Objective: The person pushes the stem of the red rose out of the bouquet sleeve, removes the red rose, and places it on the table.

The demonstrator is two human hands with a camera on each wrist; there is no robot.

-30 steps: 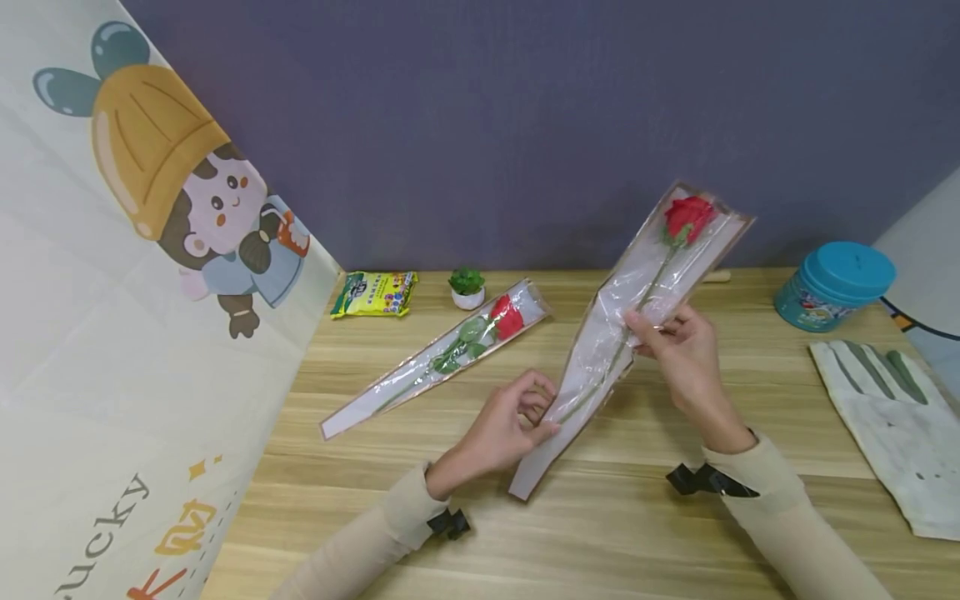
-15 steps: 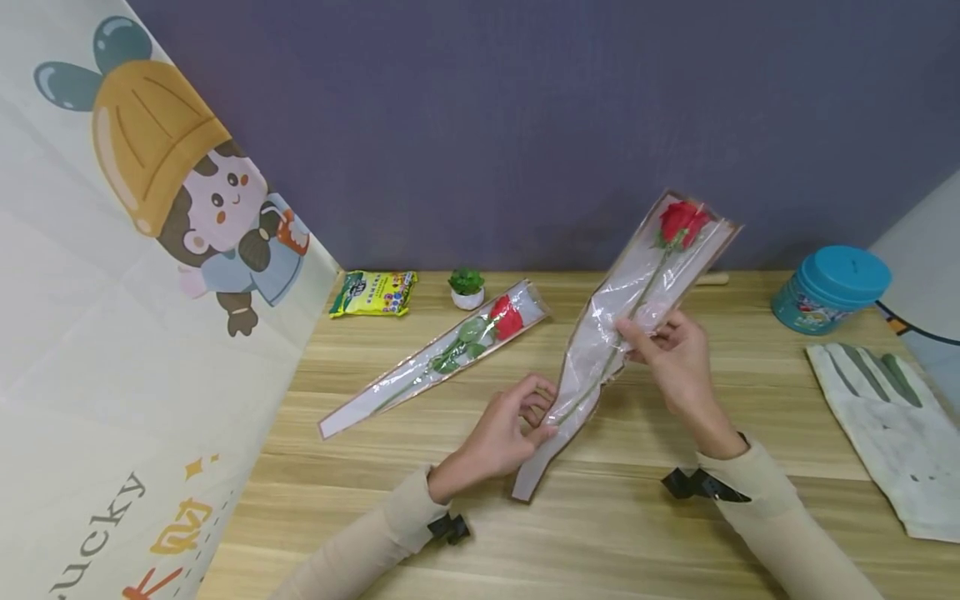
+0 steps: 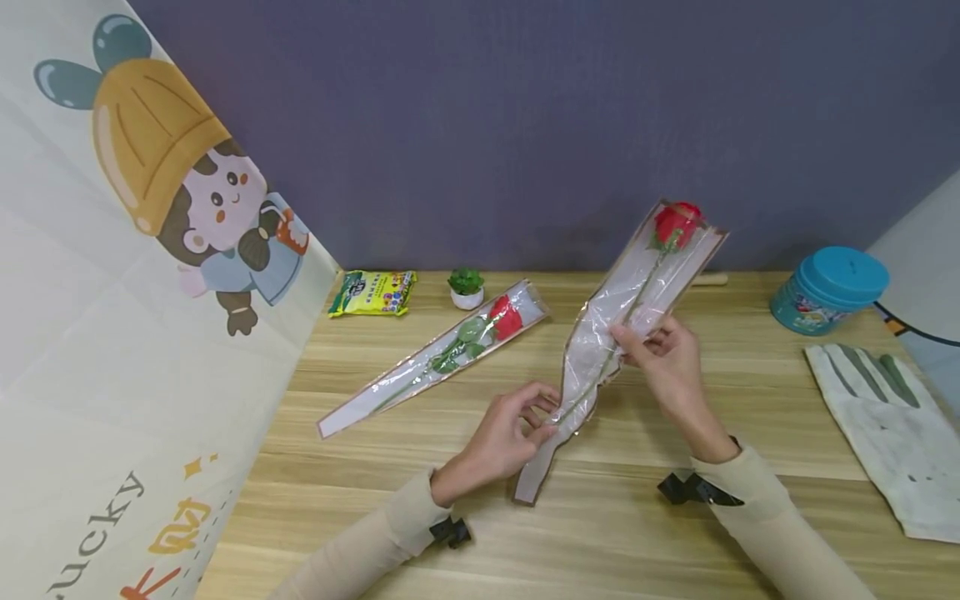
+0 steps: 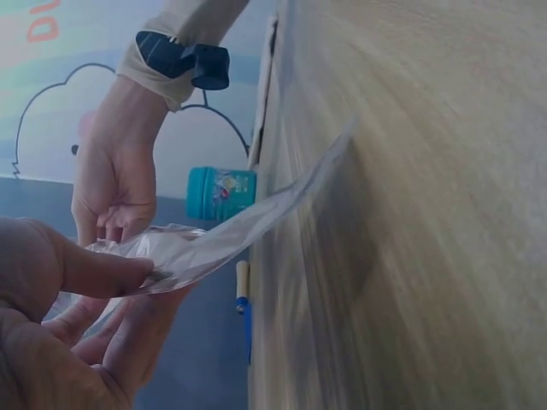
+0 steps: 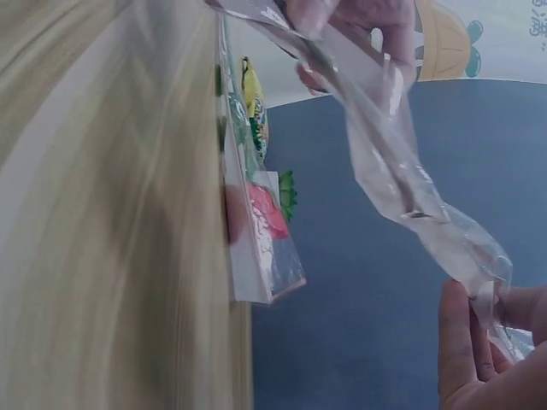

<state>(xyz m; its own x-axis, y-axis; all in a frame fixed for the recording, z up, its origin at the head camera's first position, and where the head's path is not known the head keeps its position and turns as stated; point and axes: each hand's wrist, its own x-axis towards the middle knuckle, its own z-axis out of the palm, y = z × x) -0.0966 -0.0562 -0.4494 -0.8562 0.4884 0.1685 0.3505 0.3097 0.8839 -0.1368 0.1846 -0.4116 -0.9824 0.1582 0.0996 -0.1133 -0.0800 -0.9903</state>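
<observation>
A single red rose in a long clear sleeve with a pale backing (image 3: 588, 350) is held up over the table, bloom toward the back right. My left hand (image 3: 510, 429) pinches the sleeve near its narrow lower end, thumb on top, as the left wrist view also shows. Higher up, around the middle of the stem, my right hand (image 3: 667, 362) grips it between thumb and fingers. Between the hands the sleeve is creased and bent. A second wrapped rose (image 3: 442, 358) lies on the table to the left, its red bloom and green leaves showing through the film.
Along the back of the table stand a yellow packet (image 3: 372, 293), a small potted plant (image 3: 467, 288) and a teal lidded tub (image 3: 831, 290). A grey-white glove (image 3: 888, 433) lies at the right. A pale wooden handle (image 3: 711, 279) shows behind the held rose.
My right hand has moved a little left and down toward the left hand. The held sleeve has buckled more between them, and its bloom end has shifted left and lower.
</observation>
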